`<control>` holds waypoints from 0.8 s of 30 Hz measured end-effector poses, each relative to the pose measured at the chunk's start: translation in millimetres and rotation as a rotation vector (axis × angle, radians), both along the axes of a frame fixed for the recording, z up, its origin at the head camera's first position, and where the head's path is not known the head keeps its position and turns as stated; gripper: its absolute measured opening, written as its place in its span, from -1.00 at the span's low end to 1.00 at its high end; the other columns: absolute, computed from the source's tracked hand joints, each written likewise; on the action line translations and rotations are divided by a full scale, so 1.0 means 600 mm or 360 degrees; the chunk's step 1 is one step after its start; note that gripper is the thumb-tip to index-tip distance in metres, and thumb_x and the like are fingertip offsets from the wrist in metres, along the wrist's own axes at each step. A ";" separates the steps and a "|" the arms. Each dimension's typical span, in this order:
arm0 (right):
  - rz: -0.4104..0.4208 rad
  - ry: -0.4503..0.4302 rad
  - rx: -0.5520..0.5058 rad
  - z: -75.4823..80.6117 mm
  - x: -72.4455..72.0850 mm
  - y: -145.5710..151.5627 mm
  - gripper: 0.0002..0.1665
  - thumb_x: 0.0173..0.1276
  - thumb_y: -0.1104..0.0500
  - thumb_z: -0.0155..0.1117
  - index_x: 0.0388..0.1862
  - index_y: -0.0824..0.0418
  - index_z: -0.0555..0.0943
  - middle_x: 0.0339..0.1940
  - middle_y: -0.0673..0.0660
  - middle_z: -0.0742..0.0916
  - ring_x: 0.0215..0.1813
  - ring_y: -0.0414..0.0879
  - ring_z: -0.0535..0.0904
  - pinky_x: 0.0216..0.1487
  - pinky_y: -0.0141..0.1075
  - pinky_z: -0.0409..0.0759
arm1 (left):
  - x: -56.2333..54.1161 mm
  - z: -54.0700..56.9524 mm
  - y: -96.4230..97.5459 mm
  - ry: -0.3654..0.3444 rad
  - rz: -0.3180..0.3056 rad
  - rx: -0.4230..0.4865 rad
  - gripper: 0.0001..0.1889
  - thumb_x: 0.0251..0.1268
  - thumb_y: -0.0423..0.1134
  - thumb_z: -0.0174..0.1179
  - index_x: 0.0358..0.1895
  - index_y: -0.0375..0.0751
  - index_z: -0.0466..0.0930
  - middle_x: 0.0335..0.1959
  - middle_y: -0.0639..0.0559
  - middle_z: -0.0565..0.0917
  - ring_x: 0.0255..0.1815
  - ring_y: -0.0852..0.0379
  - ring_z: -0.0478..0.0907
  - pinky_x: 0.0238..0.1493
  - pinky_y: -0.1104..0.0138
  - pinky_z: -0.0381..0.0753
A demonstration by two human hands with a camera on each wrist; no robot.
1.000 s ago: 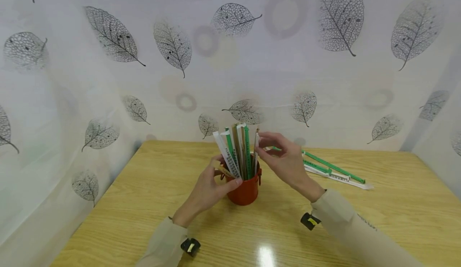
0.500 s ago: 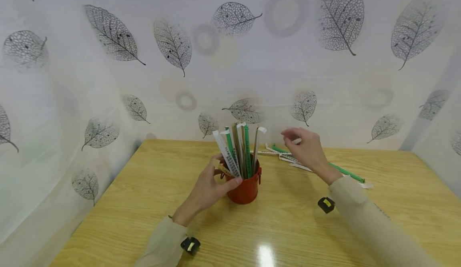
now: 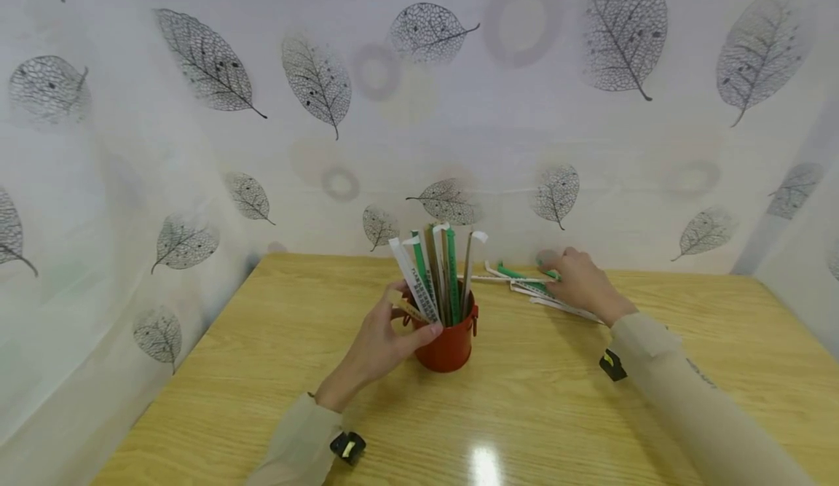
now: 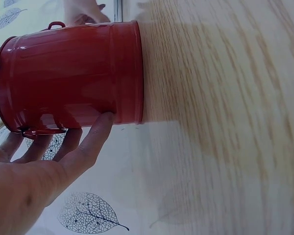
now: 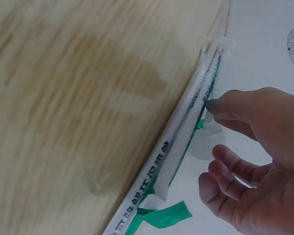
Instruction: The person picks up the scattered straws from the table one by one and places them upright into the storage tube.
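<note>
In the head view a small red metal bucket (image 3: 446,347) stands upright on the table, filled with several paper-wrapped straws (image 3: 438,275) in white, green and brown. My left hand (image 3: 383,336) grips the bucket by its left side; the left wrist view shows the fingers curved around the red wall (image 4: 73,78). Over the loose straws to the right, my right hand (image 3: 583,285) has its thumb and forefinger at a green straw (image 3: 550,273), seemingly pinching it. In the right wrist view the thumb tip overlaps the straws (image 5: 186,122), and the other fingers curl inward; the forefinger tip is hidden.
Several white and green straws (image 3: 524,285) lie crossed on the wood-grain table (image 3: 314,304), right of the bucket near the back edge. A leaf-printed curtain (image 3: 491,122) hangs behind and on the left. A bent green wrapper end (image 5: 169,215) sticks out from the pile.
My right hand has left the straw standing at the bucket's right side, moved right and come down onto the loose straws. My left hand stays on the bucket.
</note>
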State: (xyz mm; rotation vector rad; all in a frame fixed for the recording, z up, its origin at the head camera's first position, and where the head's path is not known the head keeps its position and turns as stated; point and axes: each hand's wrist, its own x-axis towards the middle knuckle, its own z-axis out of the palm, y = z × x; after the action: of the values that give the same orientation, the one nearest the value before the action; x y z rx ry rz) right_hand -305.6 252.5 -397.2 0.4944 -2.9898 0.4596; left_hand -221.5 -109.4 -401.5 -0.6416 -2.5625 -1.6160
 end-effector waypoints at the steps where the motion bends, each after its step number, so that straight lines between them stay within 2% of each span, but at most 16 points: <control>1: -0.0013 -0.0007 0.0026 -0.002 0.000 0.000 -0.63 0.35 0.26 0.32 0.11 0.37 0.70 -0.07 0.49 0.61 -0.07 0.36 0.52 -0.35 0.03 0.59 | 0.000 0.000 0.000 0.0002 -0.0006 0.0000 -0.27 0.27 -0.08 0.43 0.45 0.03 0.28 0.40 0.04 0.51 0.28 -0.01 0.55 0.29 -0.01 0.56; 4: -0.0040 -0.0009 0.0028 -0.006 0.000 0.002 -0.69 0.36 0.26 0.29 0.03 0.35 0.73 -0.07 0.48 0.57 -0.05 0.37 0.45 -0.39 -0.03 0.53 | -0.001 -0.001 0.000 0.0011 -0.0017 -0.0001 -0.28 0.28 -0.08 0.43 0.45 0.04 0.28 0.40 0.05 0.50 0.28 0.00 0.54 0.29 -0.01 0.55; 7: -0.0045 0.0011 -0.0015 -0.010 0.002 0.004 -0.77 0.38 0.25 0.28 -0.07 0.31 0.76 -0.06 0.46 0.59 -0.02 0.37 0.44 -0.35 0.03 0.57 | -0.001 -0.001 -0.001 0.0008 -0.0012 0.0000 -0.27 0.28 -0.08 0.43 0.46 0.04 0.28 0.40 0.05 0.50 0.28 0.00 0.54 0.29 -0.01 0.56; 11: -0.0001 0.0093 -0.0088 -0.008 0.008 0.016 -0.81 0.39 0.22 0.29 -0.15 0.27 0.77 -0.03 0.45 0.64 0.02 0.42 0.53 -0.12 0.25 0.62 | 0.000 -0.001 0.000 0.0004 -0.0001 -0.0008 -0.27 0.27 -0.08 0.43 0.46 0.04 0.28 0.39 0.06 0.51 0.28 0.00 0.54 0.29 0.00 0.56; 14: 0.0037 0.0160 -0.0165 0.006 0.019 0.024 -0.83 0.40 0.19 0.32 -0.18 0.24 0.77 -0.01 0.42 0.67 0.03 0.36 0.60 0.03 0.27 0.59 | 0.001 -0.002 0.000 0.0001 0.0005 -0.0013 -0.27 0.27 -0.07 0.44 0.46 0.03 0.29 0.39 0.05 0.51 0.28 -0.01 0.55 0.28 0.00 0.56; 17: 0.0100 0.0305 -0.0257 0.025 0.034 0.029 -0.91 0.37 0.19 0.38 -0.24 0.19 0.76 -0.06 0.33 0.70 -0.05 0.24 0.64 -0.05 0.14 0.64 | 0.001 -0.001 0.000 -0.0008 0.0012 -0.0013 -0.26 0.27 -0.06 0.44 0.46 0.05 0.29 0.39 0.06 0.51 0.27 -0.01 0.55 0.28 0.00 0.56; 20: 0.0164 0.0450 -0.0361 0.047 0.051 0.031 -0.99 0.33 0.22 0.43 -0.31 0.12 0.74 -0.13 0.21 0.74 -0.14 0.13 0.66 -0.23 -0.11 0.69 | 0.001 -0.001 0.000 -0.0005 0.0009 -0.0014 -0.26 0.27 -0.06 0.43 0.46 0.05 0.29 0.40 0.06 0.51 0.27 0.00 0.55 0.28 -0.01 0.55; 22: 0.0176 0.0460 -0.0407 0.060 0.060 0.032 -0.97 0.32 0.23 0.44 -0.30 0.11 0.73 -0.14 0.16 0.75 -0.15 0.10 0.68 -0.29 -0.24 0.69 | 0.001 0.000 0.000 -0.0004 0.0009 -0.0016 -0.26 0.27 -0.07 0.43 0.46 0.05 0.28 0.40 0.06 0.51 0.27 0.00 0.55 0.29 0.00 0.55; 24: 0.0176 0.0394 -0.0415 0.068 0.068 0.032 -0.95 0.33 0.21 0.44 -0.23 0.13 0.74 -0.11 0.16 0.76 -0.13 0.09 0.70 -0.31 -0.31 0.69 | 0.001 0.000 0.000 -0.0003 0.0008 -0.0015 -0.27 0.27 -0.08 0.43 0.46 0.05 0.29 0.40 0.06 0.51 0.27 0.00 0.55 0.29 0.00 0.55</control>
State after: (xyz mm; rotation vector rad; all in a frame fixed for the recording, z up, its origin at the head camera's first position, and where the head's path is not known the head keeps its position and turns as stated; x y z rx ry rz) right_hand -264.7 271.7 -356.2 0.6403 -2.6265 0.7270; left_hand -220.6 -109.3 -401.5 -0.6343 -2.5725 -1.6046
